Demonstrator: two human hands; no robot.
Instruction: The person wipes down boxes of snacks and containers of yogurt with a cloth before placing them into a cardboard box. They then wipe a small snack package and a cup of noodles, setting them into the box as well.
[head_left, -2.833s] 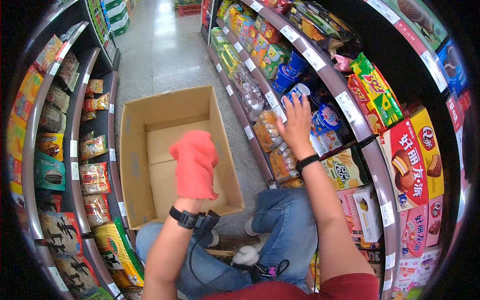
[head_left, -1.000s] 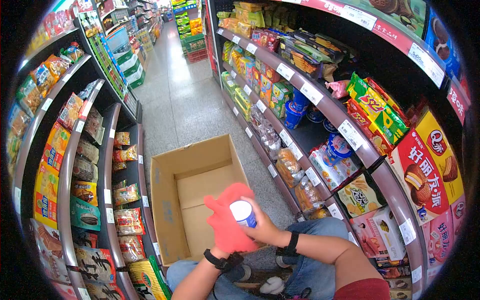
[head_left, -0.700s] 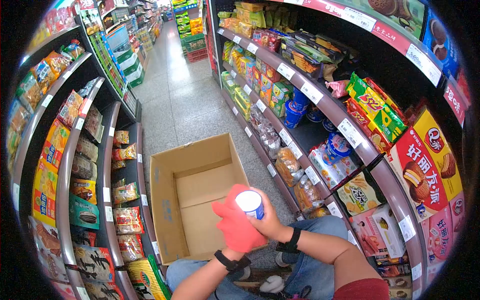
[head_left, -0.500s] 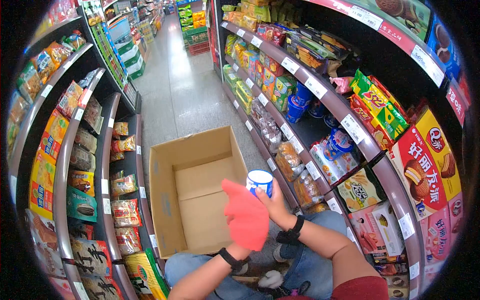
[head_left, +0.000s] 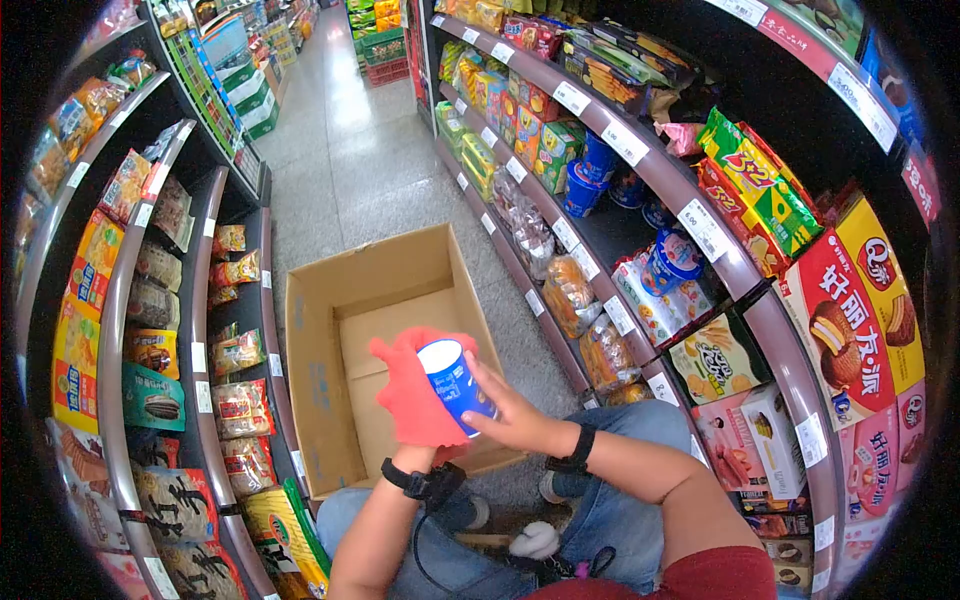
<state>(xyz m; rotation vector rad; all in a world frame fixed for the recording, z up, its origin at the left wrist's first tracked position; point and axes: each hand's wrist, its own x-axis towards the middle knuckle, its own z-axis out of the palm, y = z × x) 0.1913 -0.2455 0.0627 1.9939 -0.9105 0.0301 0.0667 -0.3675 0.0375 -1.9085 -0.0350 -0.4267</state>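
A blue cup with a white top (head_left: 456, 382) is tilted between my hands, above the near right part of an open cardboard box (head_left: 465, 290). A red cloth (head_left: 412, 385) covers my left hand (head_left: 425, 425), hides its fingers and presses against the cup's left side. My right hand (head_left: 510, 412) grips the cup from the right, fingers along its side and thumb near its lower end. The box's visible floor is bare cardboard. Similar blue cups (head_left: 585, 185) stand on the right shelf, and another one (head_left: 672, 262) lies nearer on top of flat packs.
Snack shelves (head_left: 205, 350) curve along the left, and stocked shelves (head_left: 610, 135) with price tags line the right. The box stands on the grey aisle floor (head_left: 345, 170) before my bent knees. A dark cable hangs from my left wrist. Crates (head_left: 388, 60) stand far down the aisle.
The cup, earlier taken from the right shelf, has moved left and down since half a second ago and is tilted, its side now showing. The red cloth now lies against its left side.
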